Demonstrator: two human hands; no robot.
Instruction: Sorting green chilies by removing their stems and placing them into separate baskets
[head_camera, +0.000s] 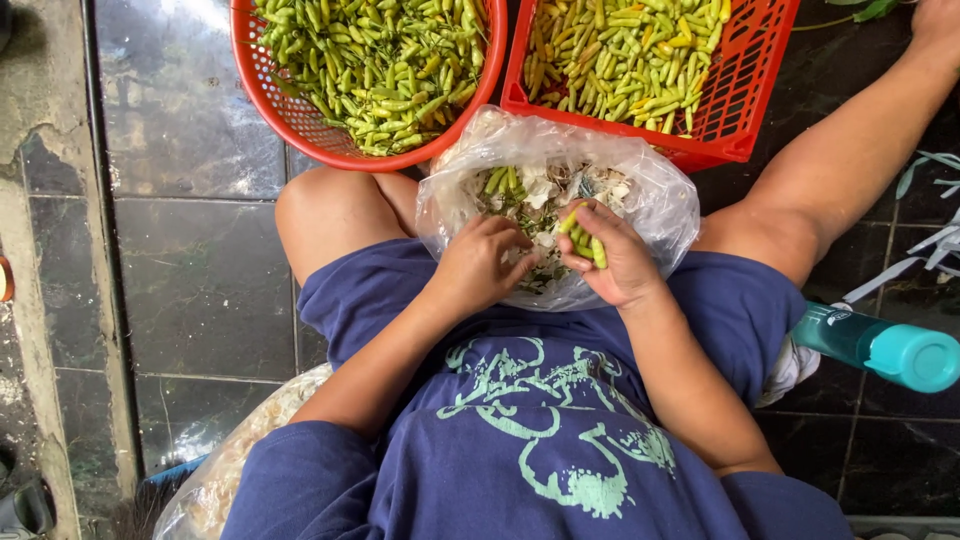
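Green chilies (583, 238) are clasped in the right hand (610, 262); the left hand (480, 265) pinches inside the crinkled clear bag (660, 200) above glossy dark floor tiles (190, 280).

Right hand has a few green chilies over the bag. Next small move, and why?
Probably the left hand pinches the stem off a chili held in the right hand: both hands meet over the plastic bag, which already holds scraps.

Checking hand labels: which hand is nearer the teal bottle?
Right. The right hand, holding green chilies over the plastic bag, is closer to the teal bottle lying at the person's right side. The left hand sits farther across the lap.
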